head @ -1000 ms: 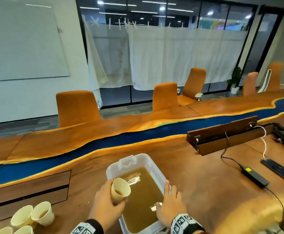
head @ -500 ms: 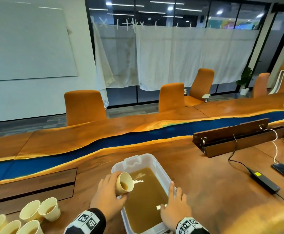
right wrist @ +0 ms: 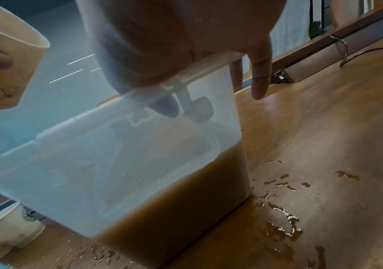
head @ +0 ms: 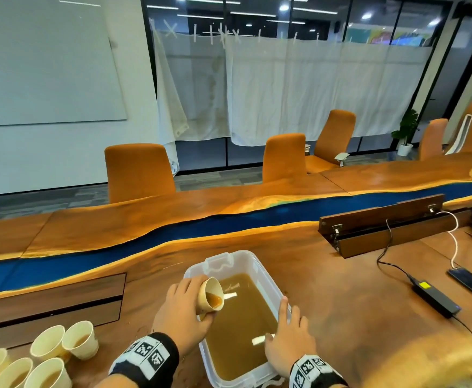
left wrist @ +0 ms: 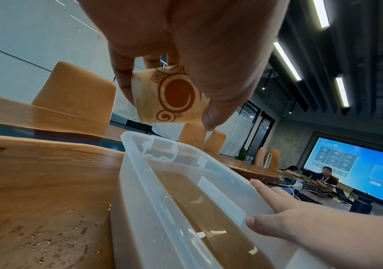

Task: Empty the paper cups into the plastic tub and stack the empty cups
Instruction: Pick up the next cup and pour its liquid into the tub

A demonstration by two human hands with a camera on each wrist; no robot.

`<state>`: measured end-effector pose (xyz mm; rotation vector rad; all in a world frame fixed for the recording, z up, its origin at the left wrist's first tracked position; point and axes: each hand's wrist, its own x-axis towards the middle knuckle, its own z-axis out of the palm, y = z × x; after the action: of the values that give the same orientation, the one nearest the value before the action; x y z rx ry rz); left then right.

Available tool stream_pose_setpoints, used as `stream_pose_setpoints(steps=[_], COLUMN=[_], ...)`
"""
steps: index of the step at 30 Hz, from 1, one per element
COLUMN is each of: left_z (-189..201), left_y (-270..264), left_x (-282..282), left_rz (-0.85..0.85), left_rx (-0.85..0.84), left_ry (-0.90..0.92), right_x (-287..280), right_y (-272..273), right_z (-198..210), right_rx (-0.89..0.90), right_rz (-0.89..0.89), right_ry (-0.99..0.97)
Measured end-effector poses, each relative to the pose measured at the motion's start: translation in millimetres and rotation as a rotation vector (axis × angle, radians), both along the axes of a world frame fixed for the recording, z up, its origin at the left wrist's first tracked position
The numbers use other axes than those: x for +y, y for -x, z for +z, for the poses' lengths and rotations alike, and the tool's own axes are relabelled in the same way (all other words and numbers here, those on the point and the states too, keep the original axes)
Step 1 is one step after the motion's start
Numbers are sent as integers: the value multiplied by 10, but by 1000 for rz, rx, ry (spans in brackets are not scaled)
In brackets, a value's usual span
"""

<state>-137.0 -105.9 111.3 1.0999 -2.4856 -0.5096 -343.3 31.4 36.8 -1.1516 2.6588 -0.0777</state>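
Observation:
My left hand (head: 183, 305) grips a patterned paper cup (head: 211, 294) tipped on its side over the left edge of the clear plastic tub (head: 247, 254). Brown liquid pools at the cup's lower lip. The tub holds brown liquid to roughly a third of its depth. In the left wrist view, fingers and thumb curl round the cup (left wrist: 172, 96) above the tub (left wrist: 186, 183). My right hand (head: 288, 338) rests on the tub's right rim, fingers straight down the outside and thumb at the inner edge. Several cups (head: 79, 338) with brown liquid stand at the lower left.
Spilled drops (right wrist: 282, 214) wet the wooden table beside the tub. To the right lie a black power adapter (head: 436, 299) with its cable, a phone (head: 470, 282) and an open cable box (head: 383, 219). Orange chairs (head: 138, 172) line the far side.
My left hand has tipped the cup further toward the tub, and the liquid has run to its lip. My right hand stays on the rim.

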Motion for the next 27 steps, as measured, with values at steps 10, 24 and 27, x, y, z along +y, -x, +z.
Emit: stream_pose_setpoints(steps=[10, 24, 27], left_z=[133, 162, 172], left_y=[1, 26, 28], left_x=[43, 72, 77], left_rz=[18, -13, -9], left_rx=[-99, -179, -179], left_ry=[72, 156, 169], right_x=[-1, 21, 21], right_y=[-16, -22, -19], right_z=[-37, -24, -34], right_rx=[9, 21, 18], right_rz=[-9, -9, -10], right_ry=[15, 21, 30])
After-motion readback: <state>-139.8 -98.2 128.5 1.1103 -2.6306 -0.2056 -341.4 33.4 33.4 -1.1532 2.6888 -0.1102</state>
